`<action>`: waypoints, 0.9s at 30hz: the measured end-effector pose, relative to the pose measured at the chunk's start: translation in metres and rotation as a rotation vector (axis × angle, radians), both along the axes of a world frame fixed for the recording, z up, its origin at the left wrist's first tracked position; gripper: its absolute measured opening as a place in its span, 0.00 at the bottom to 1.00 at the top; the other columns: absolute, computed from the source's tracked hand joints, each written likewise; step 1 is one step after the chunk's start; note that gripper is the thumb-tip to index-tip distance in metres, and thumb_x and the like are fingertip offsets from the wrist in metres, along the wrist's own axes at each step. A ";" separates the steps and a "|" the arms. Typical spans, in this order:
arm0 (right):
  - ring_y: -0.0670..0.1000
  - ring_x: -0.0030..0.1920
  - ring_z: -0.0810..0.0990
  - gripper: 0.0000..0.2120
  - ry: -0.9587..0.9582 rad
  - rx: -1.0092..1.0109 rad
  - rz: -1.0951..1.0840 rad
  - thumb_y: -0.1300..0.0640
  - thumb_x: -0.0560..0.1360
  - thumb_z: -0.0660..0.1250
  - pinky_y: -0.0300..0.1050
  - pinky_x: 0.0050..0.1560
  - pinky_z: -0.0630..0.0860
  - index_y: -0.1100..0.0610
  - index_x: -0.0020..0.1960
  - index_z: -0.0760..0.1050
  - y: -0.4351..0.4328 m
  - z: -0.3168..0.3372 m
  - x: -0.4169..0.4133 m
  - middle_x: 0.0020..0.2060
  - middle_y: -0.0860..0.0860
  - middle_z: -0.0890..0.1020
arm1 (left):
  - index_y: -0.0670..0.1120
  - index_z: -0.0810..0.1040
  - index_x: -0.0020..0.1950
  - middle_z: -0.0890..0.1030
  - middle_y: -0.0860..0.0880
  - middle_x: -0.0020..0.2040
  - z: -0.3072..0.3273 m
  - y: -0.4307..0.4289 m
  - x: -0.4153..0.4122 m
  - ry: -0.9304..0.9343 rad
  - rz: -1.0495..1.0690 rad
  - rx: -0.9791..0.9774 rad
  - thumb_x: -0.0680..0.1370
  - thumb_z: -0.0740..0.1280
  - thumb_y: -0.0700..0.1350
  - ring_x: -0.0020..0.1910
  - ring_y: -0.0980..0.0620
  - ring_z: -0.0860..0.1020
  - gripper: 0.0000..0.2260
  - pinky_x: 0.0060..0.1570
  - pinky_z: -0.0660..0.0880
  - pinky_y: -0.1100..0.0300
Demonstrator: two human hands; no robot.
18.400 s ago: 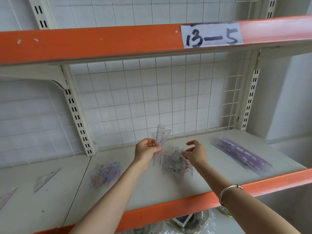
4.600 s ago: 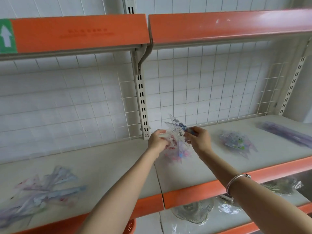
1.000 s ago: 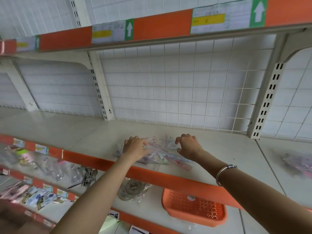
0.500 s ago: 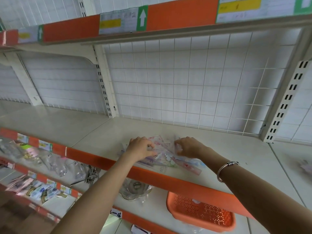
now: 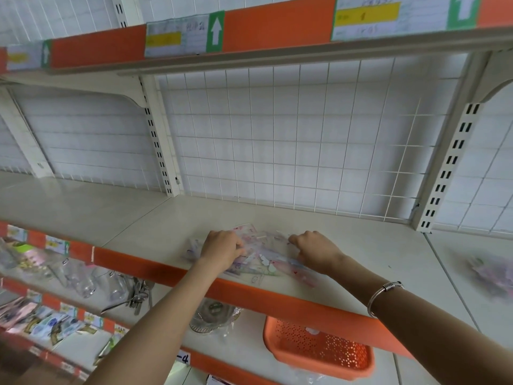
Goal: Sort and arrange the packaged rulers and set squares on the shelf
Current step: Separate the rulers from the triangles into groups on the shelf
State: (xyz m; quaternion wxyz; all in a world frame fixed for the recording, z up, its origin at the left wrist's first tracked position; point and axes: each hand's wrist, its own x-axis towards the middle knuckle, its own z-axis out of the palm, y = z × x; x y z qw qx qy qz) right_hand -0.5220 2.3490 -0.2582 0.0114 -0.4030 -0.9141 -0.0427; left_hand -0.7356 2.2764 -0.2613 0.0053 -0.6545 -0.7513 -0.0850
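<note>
Cream shelf with an orange front lip carries a pile of packaged rulers and set squares, lying under and between both hands. Left hand and right hand rest on its two ends, fingers bent; whether either pinches a packet cannot be told

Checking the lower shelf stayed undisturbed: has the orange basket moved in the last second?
No. The orange basket still sits just right of the plastic-wrapped dish, with much the same gap; only the camera shifted.
</note>
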 end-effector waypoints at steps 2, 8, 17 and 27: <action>0.62 0.50 0.78 0.14 0.066 -0.019 -0.048 0.67 0.72 0.57 0.47 0.42 0.68 0.60 0.56 0.74 -0.001 -0.004 0.007 0.49 0.60 0.80 | 0.55 0.72 0.37 0.78 0.52 0.38 -0.003 0.001 0.002 -0.005 0.011 0.008 0.78 0.66 0.49 0.43 0.48 0.79 0.09 0.50 0.71 0.60; 0.58 0.60 0.77 0.25 0.340 -0.093 -0.109 0.68 0.74 0.55 0.48 0.59 0.72 0.54 0.68 0.73 -0.003 -0.013 0.027 0.63 0.56 0.78 | 0.47 0.72 0.30 0.74 0.51 0.29 -0.007 -0.002 0.014 -0.054 0.027 0.067 0.77 0.65 0.42 0.30 0.52 0.73 0.14 0.29 0.64 0.65; 0.55 0.61 0.77 0.25 0.523 -0.037 -0.121 0.69 0.74 0.56 0.44 0.60 0.70 0.54 0.67 0.74 -0.019 -0.010 0.050 0.62 0.53 0.79 | 0.47 0.82 0.54 0.81 0.51 0.53 -0.008 0.002 0.044 -0.262 -0.040 0.074 0.78 0.66 0.49 0.49 0.51 0.79 0.09 0.49 0.76 0.56; 0.54 0.60 0.78 0.25 0.521 -0.118 -0.063 0.70 0.74 0.55 0.44 0.62 0.71 0.54 0.66 0.74 -0.030 -0.018 0.053 0.62 0.53 0.79 | 0.59 0.74 0.64 0.69 0.55 0.70 0.012 -0.003 0.020 -0.311 -0.139 -0.281 0.57 0.80 0.60 0.69 0.51 0.67 0.36 0.69 0.64 0.49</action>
